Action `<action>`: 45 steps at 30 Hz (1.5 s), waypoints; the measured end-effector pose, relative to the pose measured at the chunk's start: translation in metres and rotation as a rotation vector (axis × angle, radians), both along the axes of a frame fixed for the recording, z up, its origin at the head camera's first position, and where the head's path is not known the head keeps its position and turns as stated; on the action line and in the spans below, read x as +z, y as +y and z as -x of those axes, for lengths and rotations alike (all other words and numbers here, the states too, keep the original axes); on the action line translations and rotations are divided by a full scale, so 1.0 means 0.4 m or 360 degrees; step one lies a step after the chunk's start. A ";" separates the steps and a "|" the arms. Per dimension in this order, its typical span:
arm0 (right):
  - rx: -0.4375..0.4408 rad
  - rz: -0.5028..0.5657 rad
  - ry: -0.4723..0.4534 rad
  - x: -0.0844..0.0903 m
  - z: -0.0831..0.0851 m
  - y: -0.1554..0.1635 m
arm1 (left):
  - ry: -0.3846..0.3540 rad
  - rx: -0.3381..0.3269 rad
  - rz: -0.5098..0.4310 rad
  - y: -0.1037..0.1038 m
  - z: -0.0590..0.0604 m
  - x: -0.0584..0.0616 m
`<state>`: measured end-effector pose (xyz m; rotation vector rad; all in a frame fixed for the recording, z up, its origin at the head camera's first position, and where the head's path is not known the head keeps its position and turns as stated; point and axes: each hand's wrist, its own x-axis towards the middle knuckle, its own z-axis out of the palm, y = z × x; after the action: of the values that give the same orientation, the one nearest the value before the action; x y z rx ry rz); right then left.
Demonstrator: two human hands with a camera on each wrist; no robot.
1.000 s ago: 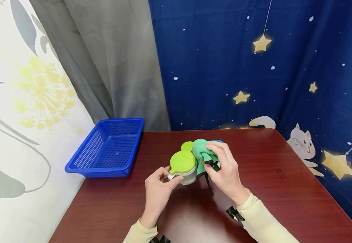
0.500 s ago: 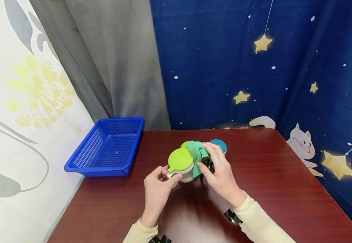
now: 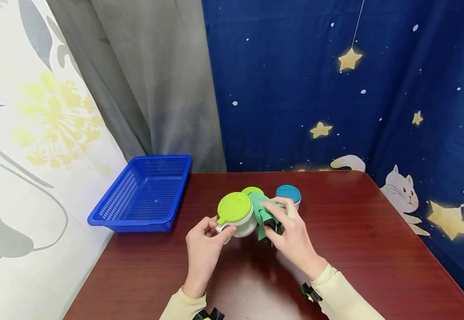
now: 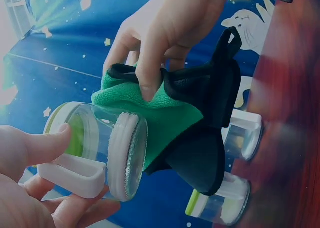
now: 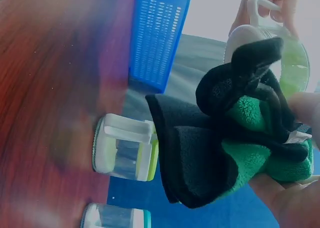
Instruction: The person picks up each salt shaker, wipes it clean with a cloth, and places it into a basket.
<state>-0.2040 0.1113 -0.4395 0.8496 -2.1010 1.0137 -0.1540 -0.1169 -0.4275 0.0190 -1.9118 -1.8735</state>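
Backdrop: dark blue star-and-cat curtain (image 3: pixel 336 89) is hanging beyond my hands, with a grey drape (image 3: pixel 147 80) and a flowered white one (image 3: pixel 27 133) off to my left.
Surface: reddish wooden table (image 3: pixel 356 249) is lying under both my hands.
Left hand (image 3: pixel 203 249): I am pinching the white handle of the lime-lidded jar (image 3: pixel 236 214), thumb on top and fingers curled beneath, holding it lifted off the table between my hands.
Right hand (image 3: pixel 292 233): I am clutching a green and black cloth (image 3: pixel 264 217), fingers curled round it, and pressing it against the side of the jar.
Hands together: they are sitting close, meeting at the jar, with the cloth between them.
Other jars: a second lime-lidded jar (image 3: pixel 252 191) is standing just beyond the held one; a teal-lidded jar (image 3: pixel 288 194) is standing just past my right fingertips.
Basket: blue mesh basket (image 3: pixel 145 195) is resting well to the left of my left hand, at the table's edge.
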 end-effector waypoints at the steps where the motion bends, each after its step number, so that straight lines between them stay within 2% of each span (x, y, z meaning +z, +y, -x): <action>1: 0.0007 0.0011 -0.0011 -0.004 -0.001 0.003 | -0.0003 -0.0004 -0.0001 0.001 -0.001 0.000; 12: 0.0061 0.0178 0.0006 -0.014 -0.008 0.009 | 0.0012 -0.0086 0.0034 0.007 -0.006 -0.004; 19: 0.0084 0.0202 -0.0054 -0.010 -0.018 0.010 | 0.0014 0.0014 0.0306 0.001 -0.006 -0.004; 24: 0.0104 0.0223 -0.0066 -0.006 -0.023 0.011 | -0.0002 -0.0005 0.0450 -0.009 -0.011 0.002; 27: 0.0110 0.0228 -0.0069 -0.003 -0.022 0.013 | 0.0006 -0.0080 0.0415 -0.012 -0.011 0.008; 30: 0.0112 0.0238 -0.0058 0.000 -0.022 0.014 | 0.0004 -0.0150 0.0311 -0.012 -0.011 0.013; 32: 0.0113 0.0242 -0.0053 0.002 -0.023 0.014 | 0.0015 -0.0154 0.0263 -0.011 -0.011 0.014; 39: 0.0161 0.0214 0.0012 0.013 -0.020 0.016 | 0.0087 -0.0056 0.0172 -0.022 -0.004 0.010; 45: 0.0178 0.0219 0.0114 0.056 -0.009 0.028 | 0.0062 -0.0100 0.0192 -0.037 -0.003 0.003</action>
<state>-0.2005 0.1224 -0.4172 0.9281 -1.9180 1.1546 -0.1529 -0.1318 -0.4262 -0.1164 -2.0165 -1.7813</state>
